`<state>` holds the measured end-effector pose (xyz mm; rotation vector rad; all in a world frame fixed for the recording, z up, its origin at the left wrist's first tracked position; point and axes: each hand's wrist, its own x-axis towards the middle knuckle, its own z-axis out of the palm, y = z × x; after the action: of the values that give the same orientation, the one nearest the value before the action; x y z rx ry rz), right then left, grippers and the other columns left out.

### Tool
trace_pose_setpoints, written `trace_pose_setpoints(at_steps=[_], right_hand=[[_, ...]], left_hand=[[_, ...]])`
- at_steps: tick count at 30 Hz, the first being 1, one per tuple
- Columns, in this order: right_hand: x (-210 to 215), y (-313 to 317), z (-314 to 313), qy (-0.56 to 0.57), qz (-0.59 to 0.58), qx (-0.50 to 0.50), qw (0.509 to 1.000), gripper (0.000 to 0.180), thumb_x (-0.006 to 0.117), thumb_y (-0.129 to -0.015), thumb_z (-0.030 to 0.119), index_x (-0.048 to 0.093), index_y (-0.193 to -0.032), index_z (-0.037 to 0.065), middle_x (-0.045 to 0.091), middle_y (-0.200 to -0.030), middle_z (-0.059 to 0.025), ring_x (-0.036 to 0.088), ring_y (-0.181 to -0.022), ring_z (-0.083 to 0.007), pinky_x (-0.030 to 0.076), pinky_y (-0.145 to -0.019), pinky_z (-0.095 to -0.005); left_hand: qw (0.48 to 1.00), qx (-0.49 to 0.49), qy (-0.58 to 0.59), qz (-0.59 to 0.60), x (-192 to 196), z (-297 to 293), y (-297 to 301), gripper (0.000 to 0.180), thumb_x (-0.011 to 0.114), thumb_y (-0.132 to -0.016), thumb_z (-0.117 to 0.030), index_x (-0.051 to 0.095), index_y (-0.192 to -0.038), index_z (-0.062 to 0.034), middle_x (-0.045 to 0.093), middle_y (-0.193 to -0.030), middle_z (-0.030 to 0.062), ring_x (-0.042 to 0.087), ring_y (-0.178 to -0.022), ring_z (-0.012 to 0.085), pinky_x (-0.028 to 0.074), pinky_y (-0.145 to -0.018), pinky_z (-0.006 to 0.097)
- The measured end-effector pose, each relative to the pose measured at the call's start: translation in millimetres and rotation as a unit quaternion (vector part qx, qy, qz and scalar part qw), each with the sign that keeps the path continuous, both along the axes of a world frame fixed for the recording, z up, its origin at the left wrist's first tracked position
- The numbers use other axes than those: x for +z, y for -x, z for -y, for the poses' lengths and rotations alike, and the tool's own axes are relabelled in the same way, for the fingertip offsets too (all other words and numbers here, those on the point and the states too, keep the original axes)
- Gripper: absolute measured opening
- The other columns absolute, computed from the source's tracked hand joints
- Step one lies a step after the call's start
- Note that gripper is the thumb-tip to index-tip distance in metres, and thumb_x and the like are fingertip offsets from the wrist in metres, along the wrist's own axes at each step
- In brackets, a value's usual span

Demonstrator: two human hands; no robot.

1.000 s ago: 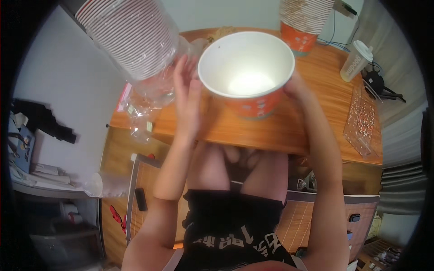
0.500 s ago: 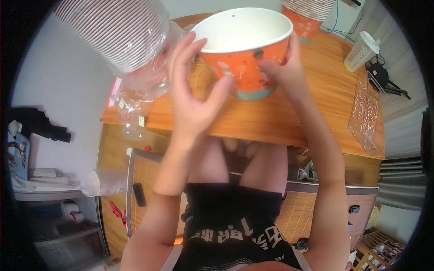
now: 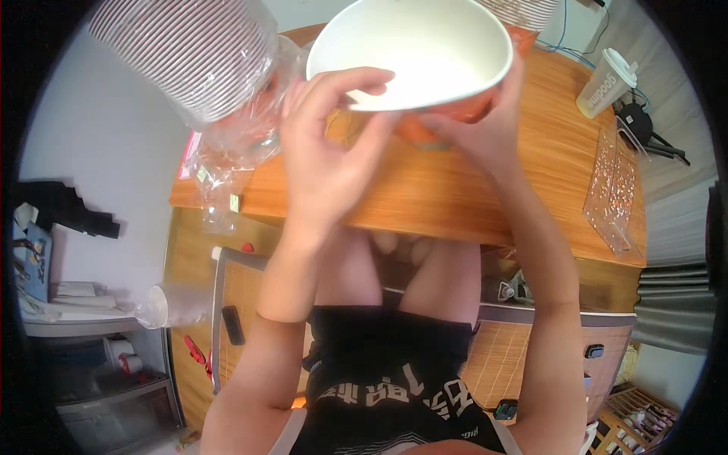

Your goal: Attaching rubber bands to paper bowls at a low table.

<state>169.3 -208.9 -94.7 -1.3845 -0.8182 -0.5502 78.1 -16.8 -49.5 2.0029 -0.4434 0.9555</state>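
Note:
A large paper bucket [image 3: 413, 57], white inside with an orange printed outside, is held above the table, its open mouth tipped toward me. My left hand [image 3: 326, 155] pinches the near-left rim, fingers over the edge inside and thumb against the outer wall. Around the right side of the bucket wraps my right hand [image 3: 485, 140], with its thumb on the near outer wall; its other fingers are mostly hidden behind. Left of my left hand lies a tall stack of similar buckets [image 3: 193, 61] in a clear plastic bag.
Another bucket stack [image 3: 523, 14] stands at the far right of the wooden table [image 3: 557, 159]. Near the right edge are a lidded drink cup [image 3: 604, 87], a black device [image 3: 641, 125] and a clear speckled sheet [image 3: 610, 189]. Loose bag plastic [image 3: 220, 193] hangs over the front-left edge.
The bucket has tipped toward me, showing more of its inside and less of its orange wall. My left fingers have moved from the outer left side to over the near rim.

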Motion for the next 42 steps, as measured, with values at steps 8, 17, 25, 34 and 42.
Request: trace_pose_setpoints(at_steps=[8,17,25,34,42], right_hand=[[11.2,-1.7,8.3,0.066,0.242,-0.138,0.958,0.105,0.096,-0.063,0.028,0.037,-0.145,-0.002,0.059,-0.127,-0.0138,0.063,-0.114,-0.0279,0.052,-0.1,-0.0399],[2.9,-16.0,18.6,0.015,0.309,-0.253,0.917,0.091,0.093,-0.067,0.027,0.046,-0.139,-0.003,0.062,-0.124,-0.0151,0.066,-0.108,-0.0295,0.054,-0.094,-0.0401],[17.4,-15.0,14.7,0.004,0.394,-0.273,0.877,0.075,0.089,-0.072,0.024,0.054,-0.132,-0.005,0.063,-0.124,-0.0182,0.066,-0.106,-0.0307,0.055,-0.088,-0.0401],[30.3,1.4,8.9,0.058,0.398,-0.298,0.866,0.063,0.088,-0.07,0.022,0.061,-0.12,-0.007,0.065,-0.118,-0.0202,0.066,-0.105,-0.0323,0.053,-0.087,-0.041],[8.5,-3.5,10.3,0.022,0.363,-0.291,0.885,0.089,0.093,-0.068,0.025,0.048,-0.139,-0.005,0.059,-0.131,-0.0209,0.065,-0.113,-0.0303,0.053,-0.094,-0.0398]], left_hand=[[0.995,-0.004,-0.08,0.061,3.0,-8.3,13.0,0.035,0.078,-0.072,-0.005,0.071,-0.106,-0.0081,0.072,-0.108,0.007,0.066,-0.086,0.019,0.037,-0.116,0.049],[0.962,0.011,-0.21,0.173,-2.1,-18.9,14.0,0.024,0.079,-0.069,0.0,0.072,-0.091,-0.0059,0.07,-0.104,0.0087,0.069,-0.095,0.0262,0.05,-0.105,0.051],[0.946,0.049,-0.255,0.194,-9.1,-13.6,6.0,0.023,0.078,-0.07,-0.002,0.072,-0.092,-0.0074,0.07,-0.098,0.0068,0.069,-0.096,0.0249,0.054,-0.099,0.048],[0.965,0.033,-0.198,0.169,-15.4,-17.5,1.1,0.025,0.076,-0.071,0.004,0.071,-0.094,-0.0041,0.071,-0.098,0.0101,0.07,-0.093,0.0268,0.057,-0.098,0.044],[0.965,0.053,-0.151,0.209,-19.6,-12.6,2.3,0.026,0.077,-0.069,0.005,0.072,-0.092,-0.0036,0.072,-0.094,0.0099,0.071,-0.088,0.0262,0.061,-0.091,0.041]])
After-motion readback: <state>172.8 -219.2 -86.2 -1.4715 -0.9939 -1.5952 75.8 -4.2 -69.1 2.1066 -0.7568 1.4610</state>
